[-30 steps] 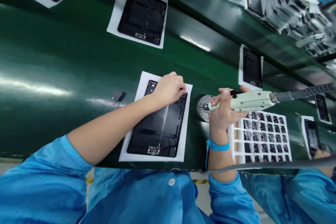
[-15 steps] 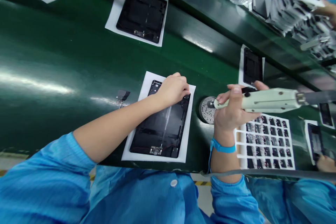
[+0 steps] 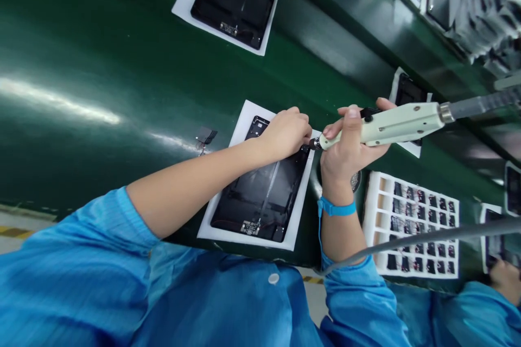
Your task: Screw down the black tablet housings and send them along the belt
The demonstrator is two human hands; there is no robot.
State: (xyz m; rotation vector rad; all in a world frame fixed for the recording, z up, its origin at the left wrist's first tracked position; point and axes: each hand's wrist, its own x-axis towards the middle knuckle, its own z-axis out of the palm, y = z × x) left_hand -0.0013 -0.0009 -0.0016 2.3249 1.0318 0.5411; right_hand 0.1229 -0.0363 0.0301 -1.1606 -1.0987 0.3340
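The tablet (image 3: 260, 195) is being cushioned, presumably against scratches, by paper (image 3: 243, 126) beneath; at its far right corner, a screwdriver (image 3: 399, 124) is being gripped by the right hand (image 3: 344, 154), the curled left hand's (image 3: 287, 133) hold being hidden.

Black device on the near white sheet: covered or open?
Open: the black device lies with its inside up, a circuit board exposed near its lower edge.

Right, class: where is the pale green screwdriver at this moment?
The screwdriver is right of centre in the head view, in the grip of the right hand, its tip near the left hand at the upper right of the black casing.
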